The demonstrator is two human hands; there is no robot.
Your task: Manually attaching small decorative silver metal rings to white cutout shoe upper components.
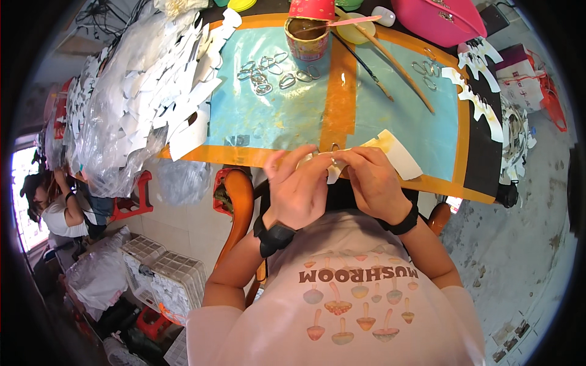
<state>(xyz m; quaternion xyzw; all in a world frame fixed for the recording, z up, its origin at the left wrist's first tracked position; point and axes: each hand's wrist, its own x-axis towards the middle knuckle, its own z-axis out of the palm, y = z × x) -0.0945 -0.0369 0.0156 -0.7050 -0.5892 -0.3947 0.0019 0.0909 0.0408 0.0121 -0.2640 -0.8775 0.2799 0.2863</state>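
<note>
Both hands meet at the near edge of the table, pinching a white, curved flat piece (397,156) with yellowish smears. Its broad end reaches out past my right hand (375,184). My left hand (298,188) grips the opposite end, its fingertips close against those of the right. Small metal rings (335,147) poke up at the fingertips; how they sit on the piece is partly hidden by the fingers. Farther off on the blue sheet lie several loose oval metal rings (262,76), with a few more rings (429,68) at the right.
A red-rimmed tub of brown paste (306,38) stands at the back, a pink stick across it. Two brushes (400,70) lie to its right. Stacked white pieces (152,91) under clear plastic fill the left; finished-looking white pieces with rings (473,100) line the right edge. A pink basin (439,21) sits behind.
</note>
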